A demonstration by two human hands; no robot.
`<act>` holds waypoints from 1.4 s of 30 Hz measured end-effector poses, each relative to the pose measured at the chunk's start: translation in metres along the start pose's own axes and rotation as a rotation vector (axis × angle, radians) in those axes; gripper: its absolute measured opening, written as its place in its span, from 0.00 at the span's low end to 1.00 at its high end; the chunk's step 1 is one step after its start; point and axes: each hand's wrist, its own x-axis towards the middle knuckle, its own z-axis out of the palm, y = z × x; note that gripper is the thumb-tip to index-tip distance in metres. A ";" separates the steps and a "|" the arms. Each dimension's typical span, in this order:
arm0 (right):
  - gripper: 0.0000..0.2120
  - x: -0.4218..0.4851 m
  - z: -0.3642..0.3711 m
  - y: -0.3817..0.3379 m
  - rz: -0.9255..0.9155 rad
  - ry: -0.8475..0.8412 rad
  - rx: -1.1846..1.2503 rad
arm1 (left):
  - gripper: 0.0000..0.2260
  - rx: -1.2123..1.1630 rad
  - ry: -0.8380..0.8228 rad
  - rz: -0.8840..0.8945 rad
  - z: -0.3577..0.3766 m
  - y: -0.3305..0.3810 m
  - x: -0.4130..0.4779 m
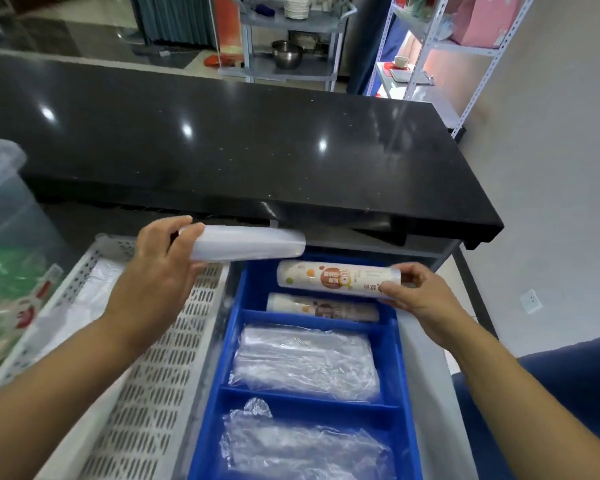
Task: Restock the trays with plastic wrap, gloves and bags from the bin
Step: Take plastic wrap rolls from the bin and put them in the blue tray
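Though well under way, looks unfinished. At far left, a clear bin (0,188) with green and red packs (7,271) inside, likely stock yet to move. Next to it, a white slotted tray (174,341) with white plastic bags (94,292) lying at its far end. Grips, with the left hand (160,261) curled round one end, a plain white roll (250,243), level above the gap between the two trays. Further right, a blue tray (309,403) of three compartments: in the far one, a printed roll (323,306) lying flat; in the middle, a clear crinkled pack (305,362); in the near one, a looser clear pack (302,445), gloves or bags, cannot tell which. Pinches, with the right hand (416,292), the end of a second printed roll (336,278) just over the far compartment. Likely left: setting both held rolls down, then emptying the bin.
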 end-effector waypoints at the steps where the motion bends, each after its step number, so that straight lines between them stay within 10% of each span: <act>1: 0.14 0.007 0.008 -0.001 -0.017 -0.002 -0.047 | 0.23 -0.008 -0.003 -0.032 -0.001 -0.003 -0.004; 14: 0.22 0.043 0.024 -0.003 -0.477 -0.019 -1.493 | 0.20 -0.148 0.005 -0.212 0.011 -0.014 -0.023; 28: 0.13 0.009 0.017 0.019 -0.472 0.287 -0.937 | 0.22 -0.344 -0.341 -0.207 0.076 0.048 0.023; 42: 0.20 0.009 0.031 0.024 -0.517 0.170 -1.125 | 0.28 -0.146 -0.545 -0.174 0.112 0.051 0.028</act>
